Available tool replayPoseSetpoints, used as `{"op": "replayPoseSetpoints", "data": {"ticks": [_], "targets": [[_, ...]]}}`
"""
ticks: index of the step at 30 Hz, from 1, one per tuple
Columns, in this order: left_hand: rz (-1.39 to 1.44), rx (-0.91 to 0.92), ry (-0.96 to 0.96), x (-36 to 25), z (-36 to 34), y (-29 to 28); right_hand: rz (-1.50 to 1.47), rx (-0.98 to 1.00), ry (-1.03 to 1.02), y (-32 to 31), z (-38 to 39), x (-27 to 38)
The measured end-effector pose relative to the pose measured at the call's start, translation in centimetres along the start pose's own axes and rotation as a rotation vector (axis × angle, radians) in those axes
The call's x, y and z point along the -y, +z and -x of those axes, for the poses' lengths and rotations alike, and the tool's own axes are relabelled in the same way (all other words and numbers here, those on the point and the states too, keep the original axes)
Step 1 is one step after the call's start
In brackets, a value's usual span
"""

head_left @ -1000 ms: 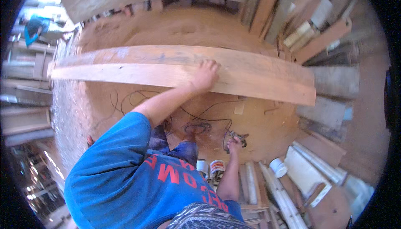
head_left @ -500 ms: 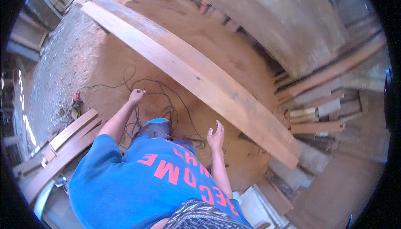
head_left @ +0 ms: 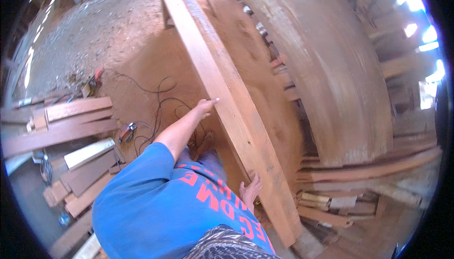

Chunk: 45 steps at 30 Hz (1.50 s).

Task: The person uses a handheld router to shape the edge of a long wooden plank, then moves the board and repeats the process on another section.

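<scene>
A long wooden beam (head_left: 213,70), with a pale face beside a darker, stained one, runs diagonally from upper middle to lower right. My left hand (head_left: 205,108) is at its left edge near the middle, fingers bent; what they hold, if anything, is too small to make out. Farther down the same edge my right hand (head_left: 249,189) lies against the beam, fingers apart. Black cords (head_left: 161,98) loop over reddish sawdust left of the beam, by a hand power tool (head_left: 127,133) and a red-handled tool (head_left: 97,75).
Stacked offcuts and boards (head_left: 80,131) lie at the left. A large weathered slab (head_left: 321,70) stands along the right, above piles of short boards (head_left: 331,207). Gravel ground (head_left: 85,32) spreads at upper left.
My view has turned, so the beam now runs more steeply. My right hand let go of a tool a second ago, and both hands have moved from off the beam onto its edge.
</scene>
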<state>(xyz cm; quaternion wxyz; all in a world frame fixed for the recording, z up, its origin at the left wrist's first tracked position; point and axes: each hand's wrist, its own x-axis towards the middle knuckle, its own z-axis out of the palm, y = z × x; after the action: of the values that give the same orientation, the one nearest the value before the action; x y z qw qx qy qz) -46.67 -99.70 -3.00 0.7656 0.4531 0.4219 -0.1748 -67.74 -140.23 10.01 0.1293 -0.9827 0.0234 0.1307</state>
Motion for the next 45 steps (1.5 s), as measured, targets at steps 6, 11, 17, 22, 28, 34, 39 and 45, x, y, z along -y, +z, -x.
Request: {"op": "replayPoseSetpoints", "data": {"ticks": [6,11,17,22,28,34,39,45], "targets": [[-0.248,-0.426,0.085,0.0,-0.4,3.6,0.2,0.031,-0.155,-1.7,-5.6,-2.3],[-0.412,-0.612,0.068,-3.6,3.3,7.3,0.222,0.055,-0.118,-3.1,-10.2,-5.7],[-0.491,-0.602,0.076,-6.4,4.5,11.3,0.08,0.065,0.035,-4.4,-12.9,-9.7],[-0.549,-0.685,0.002,-8.0,0.3,14.5,-0.293,0.024,0.331,-3.7,-13.4,-12.5],[-0.558,-0.629,-0.015,-7.3,-0.7,13.1,-1.025,0.001,0.811,-2.1,-10.8,-15.4],[-0.492,-0.521,0.029,-7.2,-0.8,12.1,-1.384,-0.096,1.111,-0.5,-8.1,-17.1],[-0.4,-0.401,0.156,-6.0,-0.2,9.1,-1.542,-0.208,1.247,0.1,-6.3,-18.1],[-0.031,-0.152,0.062,-5.1,2.4,5.1,-1.648,-0.445,1.381,-0.1,-3.8,-19.4]]}}
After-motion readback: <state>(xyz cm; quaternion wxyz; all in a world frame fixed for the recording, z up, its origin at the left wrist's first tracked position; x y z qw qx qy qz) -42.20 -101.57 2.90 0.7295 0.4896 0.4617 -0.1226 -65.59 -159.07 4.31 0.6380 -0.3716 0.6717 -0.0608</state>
